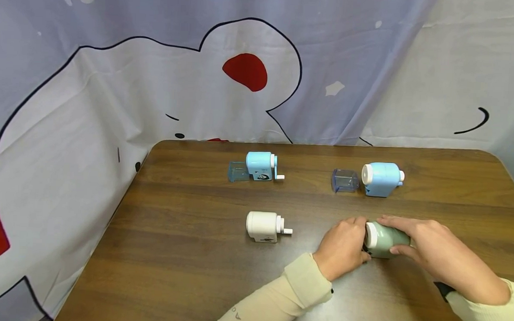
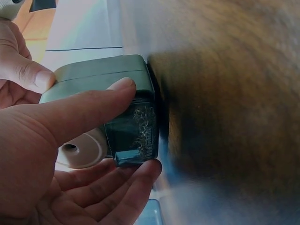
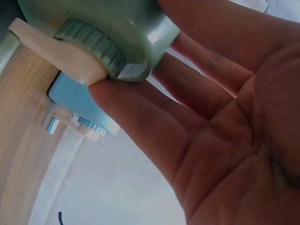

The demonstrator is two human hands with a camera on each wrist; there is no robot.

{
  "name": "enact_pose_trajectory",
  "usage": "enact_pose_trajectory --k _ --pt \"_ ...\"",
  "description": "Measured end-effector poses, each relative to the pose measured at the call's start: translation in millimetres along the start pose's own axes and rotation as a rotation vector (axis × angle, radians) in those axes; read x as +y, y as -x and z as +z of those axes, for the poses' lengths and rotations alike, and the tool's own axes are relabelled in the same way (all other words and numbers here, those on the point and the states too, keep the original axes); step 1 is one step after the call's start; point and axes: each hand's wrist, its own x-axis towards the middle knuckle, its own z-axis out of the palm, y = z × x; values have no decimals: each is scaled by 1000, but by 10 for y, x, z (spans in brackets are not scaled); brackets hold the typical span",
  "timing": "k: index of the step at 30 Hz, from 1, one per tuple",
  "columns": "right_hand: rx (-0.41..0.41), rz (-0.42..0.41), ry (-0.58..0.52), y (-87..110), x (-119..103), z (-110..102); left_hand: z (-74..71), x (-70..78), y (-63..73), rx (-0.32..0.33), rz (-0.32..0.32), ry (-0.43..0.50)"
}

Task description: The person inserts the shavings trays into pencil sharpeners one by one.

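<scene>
A green pencil sharpener (image 1: 387,241) stands on the right side of the table between both hands. My right hand (image 1: 436,249) grips its body from the right, thumb on the near side and fingers on the far side. From the left, my left hand (image 1: 343,243) pinches the clear shavings drawer (image 2: 136,133), thumb and fingertips on opposite sides. Pencil shavings show through the drawer, which sits in the sharpener. In the right wrist view the crank handle (image 3: 56,51) juts out beside the right fingertips.
A cream pencil sharpener (image 1: 262,226) stands left of the hands. Farther back are two blue pencil sharpeners, one left (image 1: 258,164) and one right (image 1: 382,180). Clear drawers lie beside them, left (image 1: 239,172) and right (image 1: 345,180). A printed curtain (image 1: 156,89) hangs behind the table.
</scene>
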Motion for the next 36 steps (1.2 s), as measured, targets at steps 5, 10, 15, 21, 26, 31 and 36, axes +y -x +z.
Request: enact_pose_trajectory --k 5,10,15,21,26,31,36 --pt "-7 4 8 0 12 -5 5 5 -17 -8 -15 11" --pt "-26 24 8 -7 22 -6 7 18 -28 -10 -20 -10" --pt "-14 22 11 -7 22 -9 24 32 -43 -3 -19 -37" --pt "-28 45 9 -7 17 -11 39 62 -64 5 -29 -61" --pt "-48 70 -7 -3 12 -14 41 78 -78 11 -31 -68" --pt "-54 75 -5 -1 8 -15 48 70 -82 17 -20 -68" --pt "-55 61 -6 -21 2 -7 57 35 -77 6 -14 -53"
